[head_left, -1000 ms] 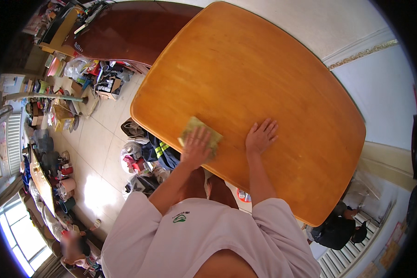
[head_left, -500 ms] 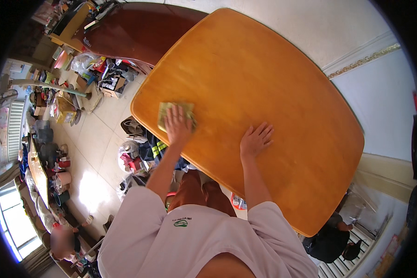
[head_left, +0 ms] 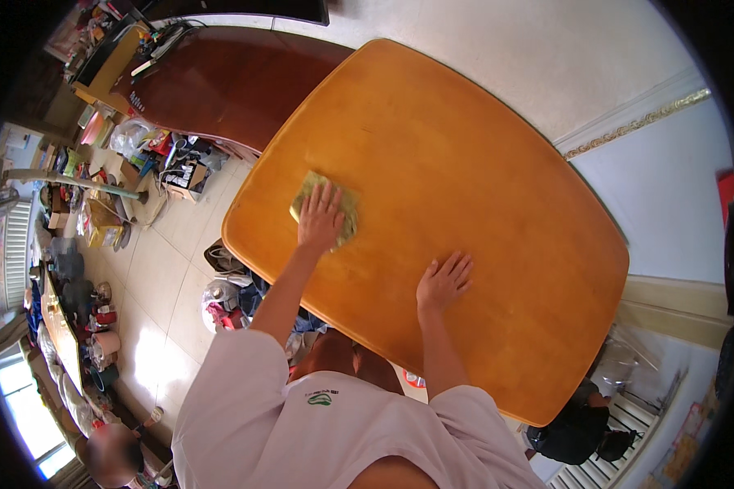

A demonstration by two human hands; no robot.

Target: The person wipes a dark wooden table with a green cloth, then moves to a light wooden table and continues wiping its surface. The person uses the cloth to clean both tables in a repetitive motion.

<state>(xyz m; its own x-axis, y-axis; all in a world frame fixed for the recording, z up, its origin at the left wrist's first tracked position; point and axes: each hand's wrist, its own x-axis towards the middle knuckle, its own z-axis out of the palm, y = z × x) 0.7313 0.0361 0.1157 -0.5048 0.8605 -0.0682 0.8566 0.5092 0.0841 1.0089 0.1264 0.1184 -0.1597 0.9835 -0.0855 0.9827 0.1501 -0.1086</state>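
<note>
A greenish-yellow cloth (head_left: 348, 213) lies on the orange-brown wooden table (head_left: 465, 187), toward its left end. My left hand (head_left: 321, 217) is pressed down on it, palm down with the fingers stretched forward, and the cloth sticks out on both sides of the hand. Farther right, nearer the table's front edge, my right hand (head_left: 444, 282) rests flat on the bare wood. Its fingers are spread and it holds nothing.
A dark red table (head_left: 236, 77) adjoins at the far left. Bags and clothes (head_left: 227, 301) lie by the near left edge. A cardboard box (head_left: 189, 181) and clutter stand on the tiled floor. Another person (head_left: 114, 456) is at the lower left. A white wall (head_left: 652, 196) borders the right side.
My left hand and the cloth have slid a little right and away from the table's near edge. My right hand keeps its spot on the wood. The whole view has shifted slightly.
</note>
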